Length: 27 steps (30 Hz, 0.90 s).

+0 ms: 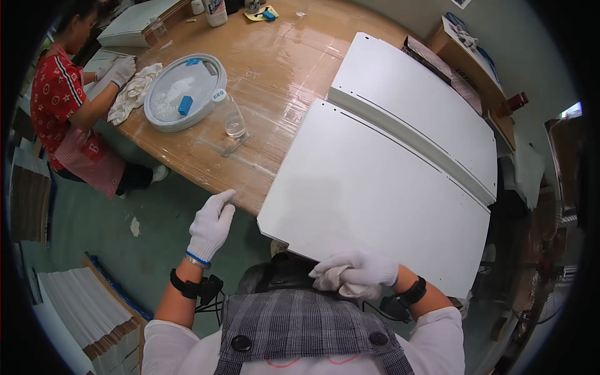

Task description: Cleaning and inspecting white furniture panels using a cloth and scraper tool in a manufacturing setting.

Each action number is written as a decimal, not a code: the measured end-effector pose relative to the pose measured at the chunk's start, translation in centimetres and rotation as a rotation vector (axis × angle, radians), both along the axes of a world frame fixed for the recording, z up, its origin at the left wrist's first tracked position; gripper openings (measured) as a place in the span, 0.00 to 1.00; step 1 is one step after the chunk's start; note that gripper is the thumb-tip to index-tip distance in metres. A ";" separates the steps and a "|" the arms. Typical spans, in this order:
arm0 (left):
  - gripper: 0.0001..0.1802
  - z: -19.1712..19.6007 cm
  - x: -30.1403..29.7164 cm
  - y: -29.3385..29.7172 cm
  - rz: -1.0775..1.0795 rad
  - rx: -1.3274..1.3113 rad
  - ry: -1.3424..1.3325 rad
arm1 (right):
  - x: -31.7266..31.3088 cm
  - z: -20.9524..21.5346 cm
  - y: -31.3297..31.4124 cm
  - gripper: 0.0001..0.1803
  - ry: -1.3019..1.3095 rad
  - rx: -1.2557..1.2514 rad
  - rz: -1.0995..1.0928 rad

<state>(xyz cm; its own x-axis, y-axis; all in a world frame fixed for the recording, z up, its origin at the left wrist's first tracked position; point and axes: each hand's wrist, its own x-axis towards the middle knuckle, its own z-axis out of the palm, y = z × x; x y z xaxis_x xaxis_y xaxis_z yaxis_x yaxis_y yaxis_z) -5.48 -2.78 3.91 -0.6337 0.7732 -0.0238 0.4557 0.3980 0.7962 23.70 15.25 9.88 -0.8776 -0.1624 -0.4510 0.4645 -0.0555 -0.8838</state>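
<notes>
My left hand [212, 224], in a white knit glove, hovers by the table's near edge with nothing in it. Its thumb and fingers are apart. In front of my chest, my right hand [365, 267], gloved too, is closed around a crumpled off-white cloth [345, 287]. That hand is just at the near edge of a large white panel [381, 181], which lies flat and has small holes and slots along its far side. Beyond this panel lies another white panel [406, 84], with a ledge between the two.
On the brown table [281, 69], a clear bottle [234, 122] stands beside a round grey lid [219, 75] holding white powder and blue blocks [185, 105]. A co-worker [69, 106] in red bends over the table's left end. Stacked panels [84, 306] stand at lower left.
</notes>
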 end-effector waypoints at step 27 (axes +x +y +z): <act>0.11 3.2 12.1 16.3 -0.707 -0.301 0.657 | 13.9 -5.9 5.8 0.20 -0.247 1.792 -0.999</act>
